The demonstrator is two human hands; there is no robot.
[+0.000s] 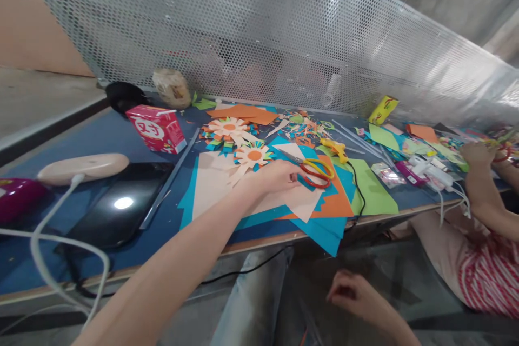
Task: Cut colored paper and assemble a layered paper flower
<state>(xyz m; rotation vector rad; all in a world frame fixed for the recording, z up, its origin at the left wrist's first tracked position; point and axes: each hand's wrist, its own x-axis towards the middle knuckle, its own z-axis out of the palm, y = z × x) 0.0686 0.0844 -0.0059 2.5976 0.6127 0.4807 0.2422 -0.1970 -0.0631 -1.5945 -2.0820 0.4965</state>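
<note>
On the blue worktop (121, 135), over loose paper sheets (324, 216), lie the scissors (316, 172): light, stiff, best taken by the handle loops. The left hand (279, 175) touches them, and I cannot tell whether its fingers are gripping. The right hand (351, 292) is curled in and empty.

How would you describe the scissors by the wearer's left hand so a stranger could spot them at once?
On the blue table before the perforated metal screen, look at the teal, orange and cream paper sheets near the front edge. The scissors lie there, at the fingertips of the left hand. Their red and yellow handle loops set them apart from the yellow glue gun beyond.
</note>
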